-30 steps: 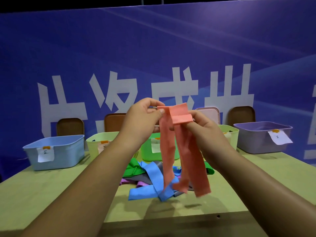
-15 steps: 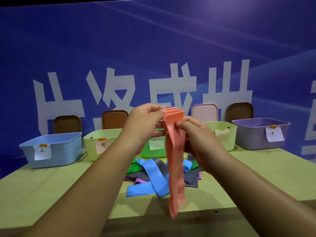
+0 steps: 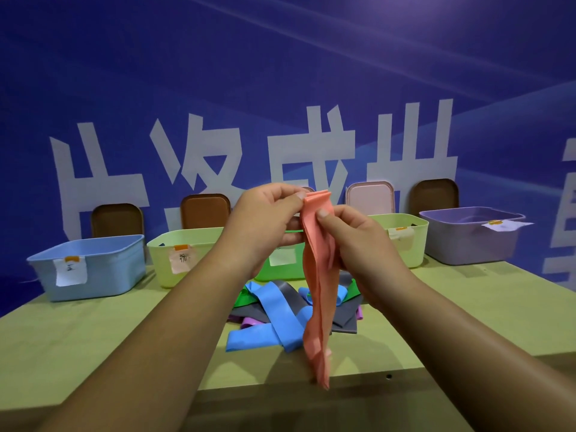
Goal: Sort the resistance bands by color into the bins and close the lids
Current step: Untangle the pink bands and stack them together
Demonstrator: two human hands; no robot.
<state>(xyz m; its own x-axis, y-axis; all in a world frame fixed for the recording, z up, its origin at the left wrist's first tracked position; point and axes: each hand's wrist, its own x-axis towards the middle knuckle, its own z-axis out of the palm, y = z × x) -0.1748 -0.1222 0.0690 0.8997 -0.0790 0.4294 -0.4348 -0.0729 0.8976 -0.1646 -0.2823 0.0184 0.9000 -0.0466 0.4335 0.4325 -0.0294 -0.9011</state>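
A salmon-orange resistance band (image 3: 318,291) hangs folded in front of me, its lower end near the table's front edge. My left hand (image 3: 265,219) pinches its top edge, and my right hand (image 3: 349,241) pinches it just below from the right. Behind the band a pile of loose bands lies on the table: blue (image 3: 274,316), grey (image 3: 343,319), green (image 3: 243,299) and purple (image 3: 249,322). Along the back stand open bins: blue (image 3: 103,272), light green (image 3: 199,244), bright green (image 3: 280,272) partly hidden by my hands, another light green (image 3: 414,241), and lilac (image 3: 467,241).
Lids lean against the blue banner wall behind the bins: brown (image 3: 117,219), brown (image 3: 204,210), pink (image 3: 369,198) and brown (image 3: 434,196). Paper labels hang on the bin fronts. The light wooden table (image 3: 78,344) ends in a front edge just below the hanging band.
The band went from spread with strands apart to gathered into one narrow folded strip. My hands moved closer together at its top and the view tilted slightly.
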